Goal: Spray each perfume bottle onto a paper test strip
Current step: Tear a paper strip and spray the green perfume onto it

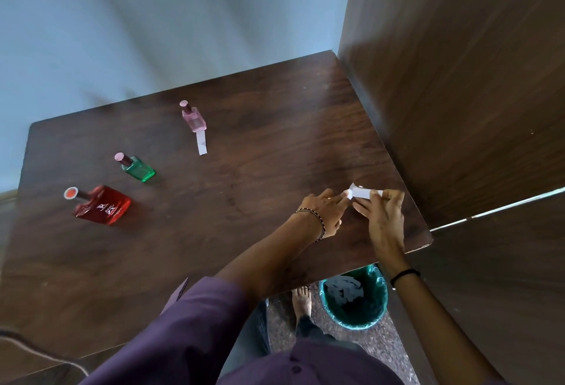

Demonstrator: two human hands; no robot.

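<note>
Three perfume bottles stand on the dark wooden table: a red one at the left, a green one behind it, and a pink one further back. A white paper strip lies flat in front of the pink bottle. At the table's right side, my left hand and my right hand both pinch white paper strips between their fingertips, just above the tabletop. How many strips are in that bundle is unclear.
A tall wooden cabinet wall rises along the table's right edge. Below the table's near right corner stands a green bin holding paper scraps, next to a bare foot. A grey cord lies at the lower left.
</note>
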